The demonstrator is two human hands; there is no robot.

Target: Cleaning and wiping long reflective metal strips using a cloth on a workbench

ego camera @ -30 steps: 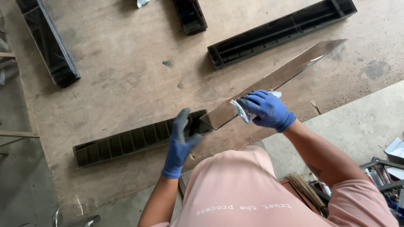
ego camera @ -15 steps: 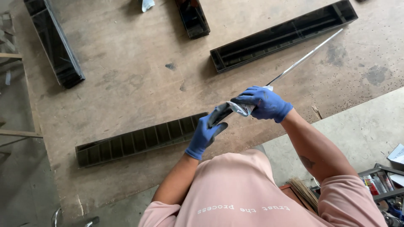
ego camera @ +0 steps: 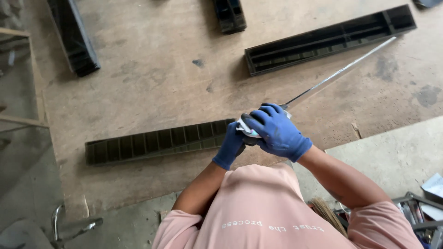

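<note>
- Strip [ego camera: 339, 74]: long thin metal piece, seen edge-on, running from the hands up-right across the bench [ego camera: 152, 87]; far end lies near the end of the upper-right tray [ego camera: 330, 39].
- Right hand [ego camera: 277, 131]: blue glove, closed over the strip's near end, with a white rag [ego camera: 243, 129] bunched under the fingers.
- Left hand [ego camera: 230, 145]: blue glove, tucked just below the right hand, curled round the same end; exact grip partly hidden by the right hand.
- Both hands meet above the right end of the near tray [ego camera: 159, 140], a long dark slotted one lying flat on the bench.
- Another dark tray [ego camera: 76, 39] at upper left, and a short one [ego camera: 229, 14] at top centre, well apart from the hands.
- Person wears a pink shirt [ego camera: 263, 212].
- Tools [ego camera: 415, 214] lie at lower right, on the floor beside the bench.
</note>
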